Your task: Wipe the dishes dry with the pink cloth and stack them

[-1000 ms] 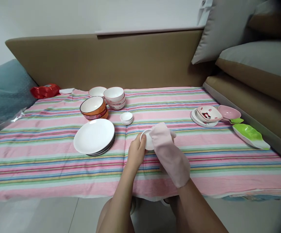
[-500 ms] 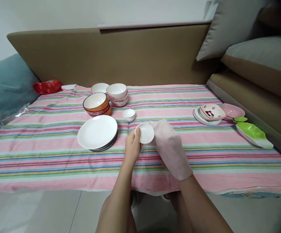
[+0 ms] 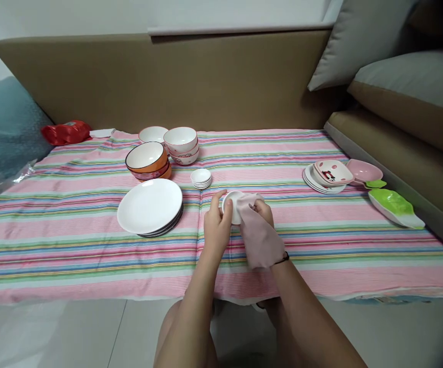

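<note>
My left hand (image 3: 218, 221) grips the left rim of a small white dish (image 3: 235, 217), thumb on its inner face. The dish is tilted up above the striped cloth. My right hand (image 3: 264, 210) is closed on a pale pink cloth (image 3: 259, 237), which presses over the right part of the dish and drapes down over the wrist. Beyond them stands a short stack of small white dishes (image 3: 201, 177). A stack of plates (image 3: 150, 207), the top one white, lies to the left of my hands.
Stacked bowls (image 3: 146, 157) and red-rimmed bowls (image 3: 181, 140) stand behind the plates. At the right are a square patterned bowl (image 3: 334, 173) on white plates, a pink bowl (image 3: 365, 171) and a green leaf-shaped dish (image 3: 395, 207). A red package (image 3: 67, 133) lies at the back left.
My right hand has brought the pink cloth onto the dish, and its fingers now show. The dish has shifted slightly right and is partly covered. The view has shifted a little.
</note>
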